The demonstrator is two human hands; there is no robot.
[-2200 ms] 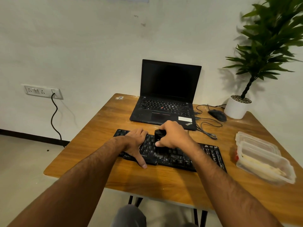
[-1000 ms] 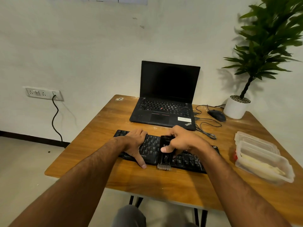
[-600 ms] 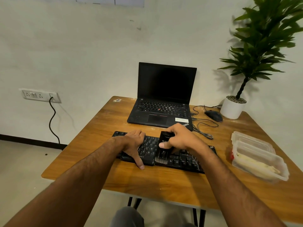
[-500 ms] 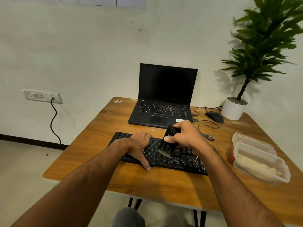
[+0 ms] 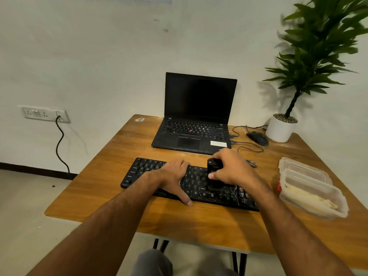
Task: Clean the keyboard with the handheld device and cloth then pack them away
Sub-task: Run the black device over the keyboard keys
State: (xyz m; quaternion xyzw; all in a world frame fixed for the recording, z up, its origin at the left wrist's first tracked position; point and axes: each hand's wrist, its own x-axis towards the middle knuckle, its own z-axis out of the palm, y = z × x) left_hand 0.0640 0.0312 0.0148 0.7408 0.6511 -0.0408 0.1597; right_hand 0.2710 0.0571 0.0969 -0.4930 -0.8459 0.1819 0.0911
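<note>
Right hand (image 5: 231, 168) grips small black handheld device (image 5: 214, 176) upright on flat black keyboard (image 5: 151, 169), mid wooden worktop (image 5: 111, 168). Left hand (image 5: 175, 176) flat on keys, thumb over front edge. Bare wood along near edge.

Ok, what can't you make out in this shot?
All in the head view:
- Device: its working end is hidden against the keyboard under the right hand.
- Keys under the left hand: covered.
- Box contents: blurred behind cloudy plastic.
- Plant: top cut off by the edge.
</note>
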